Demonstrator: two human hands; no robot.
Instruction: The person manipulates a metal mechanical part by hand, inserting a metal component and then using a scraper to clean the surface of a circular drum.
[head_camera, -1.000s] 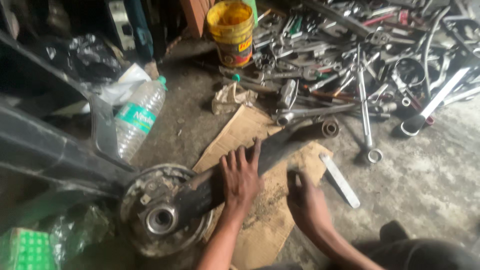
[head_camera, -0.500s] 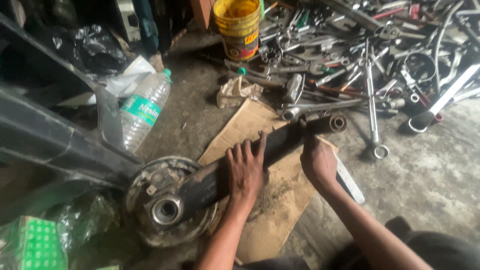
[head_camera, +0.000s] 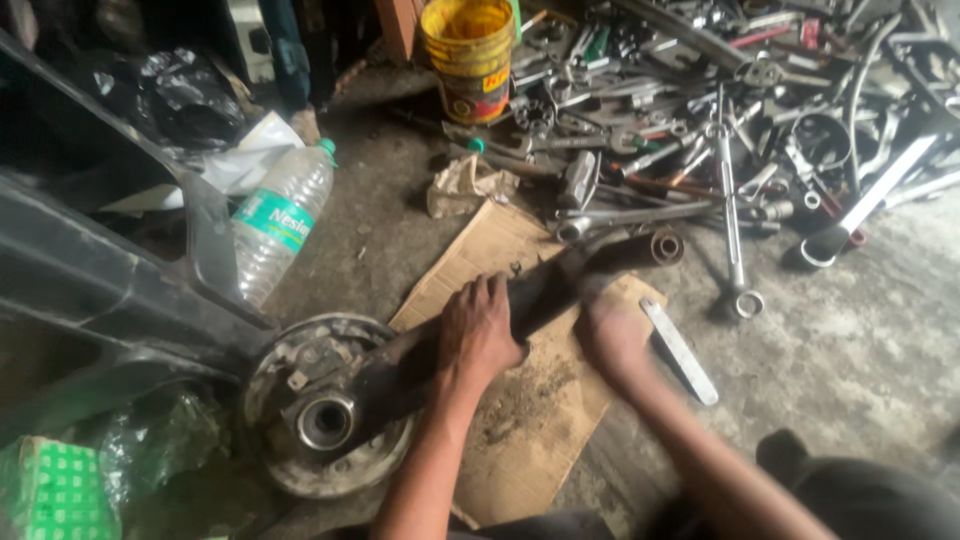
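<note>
Below, on a workshop floor, a person works over a dark metal arm.
Left hand: the left hand (head_camera: 480, 335) lies palm-down, fingers spread, pressing on the dark metal arm (head_camera: 545, 295) at the centre of the frame.
Right hand: the right hand (head_camera: 612, 335) rests on the same arm just right of centre; it is blurred, so whether it grips or only presses cannot be told.
Arm: it runs slantwise from a round brake drum (head_camera: 325, 405) at lower left up to a tube-shaped bush end (head_camera: 666, 246) right of centre.
Underlay: a sheet of brown cardboard (head_camera: 540, 400) lies beneath the arm, spread flat on the concrete floor (head_camera: 850, 350).
Close by: a flat metal bar (head_camera: 680, 350) lies just right of the right hand, partly on the cardboard's edge.
Upper right of the frame: a heap of spanners and tools (head_camera: 720, 110).
Top centre: a yellow bucket (head_camera: 468, 55).
Left of centre: a clear plastic bottle (head_camera: 275, 230) lies tilted on its side.
Above the cardboard: a crumpled rag (head_camera: 465, 185).
</note>
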